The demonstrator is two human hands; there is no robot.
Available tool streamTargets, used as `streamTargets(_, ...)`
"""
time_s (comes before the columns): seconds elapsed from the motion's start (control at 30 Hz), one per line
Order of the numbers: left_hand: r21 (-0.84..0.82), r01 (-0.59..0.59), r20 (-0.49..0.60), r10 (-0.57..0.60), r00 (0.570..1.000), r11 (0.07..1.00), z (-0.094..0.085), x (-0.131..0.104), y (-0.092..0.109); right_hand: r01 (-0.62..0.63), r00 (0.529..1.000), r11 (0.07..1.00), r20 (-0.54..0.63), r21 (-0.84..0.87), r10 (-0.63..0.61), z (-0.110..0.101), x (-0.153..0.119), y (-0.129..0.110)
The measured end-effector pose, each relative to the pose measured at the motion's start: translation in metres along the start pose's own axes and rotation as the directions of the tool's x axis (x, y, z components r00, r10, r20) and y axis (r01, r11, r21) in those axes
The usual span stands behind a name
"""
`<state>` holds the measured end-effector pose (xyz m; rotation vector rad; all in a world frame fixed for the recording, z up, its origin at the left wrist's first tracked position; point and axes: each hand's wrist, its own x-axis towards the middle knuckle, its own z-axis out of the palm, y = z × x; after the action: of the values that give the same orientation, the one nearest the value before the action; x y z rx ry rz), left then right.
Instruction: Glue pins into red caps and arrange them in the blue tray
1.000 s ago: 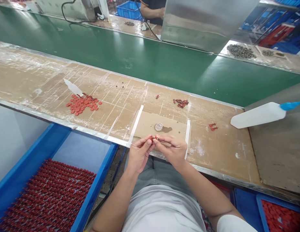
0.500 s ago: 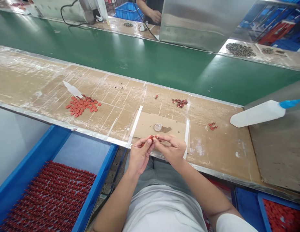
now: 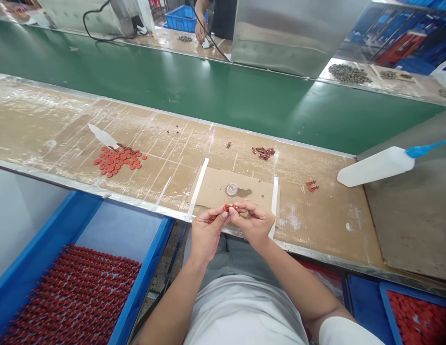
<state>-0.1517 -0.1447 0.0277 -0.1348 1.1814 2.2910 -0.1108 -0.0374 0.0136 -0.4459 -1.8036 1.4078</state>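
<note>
My left hand pinches a small red disc-shaped piece between thumb and fingers, at the front edge of the bench. From the other side my right hand closes on a small red and dark part that meets the disc. The fingertips of both hands nearly touch and hide much of the pieces. Just beyond them, a small round clear dish sits on a taped cardboard sheet, beside a dark wet stain.
Red discs lie in a heap at left beside a white pointed bottle. Small red-black figures are piled behind the cardboard. A white bottle with blue nozzle leans at right. A blue tray holds rows of red pieces. A co-worker's hand shows across the green belt.
My hands stay together at nearly the same spot, with the red piece turned slightly. The view has shifted a little. Across the belt, the co-worker's hand has moved left to a white object.
</note>
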Motion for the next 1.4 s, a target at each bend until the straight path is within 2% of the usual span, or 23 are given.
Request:
streamTargets(0.3, 0.008, -0.008, -0.005, 0.008, 1.0, 1.0, 0.003, 0.001, -0.005, -0.117, 0.993, 0.988, -0.011, 0.098, 0.119, -0.001, -0.004, -0.002)
streamTargets(0.5, 0.006, 0.003, -0.021, -0.003, 1.0, 1.0, 0.003, 0.002, -0.005, -0.194, 0.981, 0.977, -0.015, 0.089, 0.196, 0.002, -0.005, -0.002)
streamTargets(0.57, 0.027, -0.007, -0.022, 0.008, 1.0, 1.0, 0.002, 0.002, -0.005, -0.19, 0.981, 0.979, -0.015, 0.078, 0.192, 0.002, -0.006, 0.0)
streamTargets(0.77, 0.101, -0.038, -0.004, 0.039, 0.999, 0.994, 0.003, 0.001, -0.004, -0.077, 0.996, 0.995, -0.033, 0.066, 0.079, 0.0, -0.006, 0.002)
streamTargets(1.0, 0.134, -0.044, -0.001, 0.045, 0.999, 0.99, 0.01, -0.001, -0.006, -0.112, 0.99, 0.991, -0.078, 0.075, 0.118, -0.006, -0.006, -0.002)
streamTargets(1.2, 0.141, -0.11, -0.044, 0.117, 0.992, 0.984, 0.015, -0.005, -0.009, -0.148, 0.985, 0.977, -0.064, 0.153, 0.16, -0.007, -0.005, -0.002)
streamTargets(1.4, 0.168, -0.122, -0.061, 0.134, 0.989, 0.978, 0.015, -0.005, -0.008, -0.178, 0.98, 0.974, -0.059, 0.137, 0.188, -0.006, -0.006, -0.006)
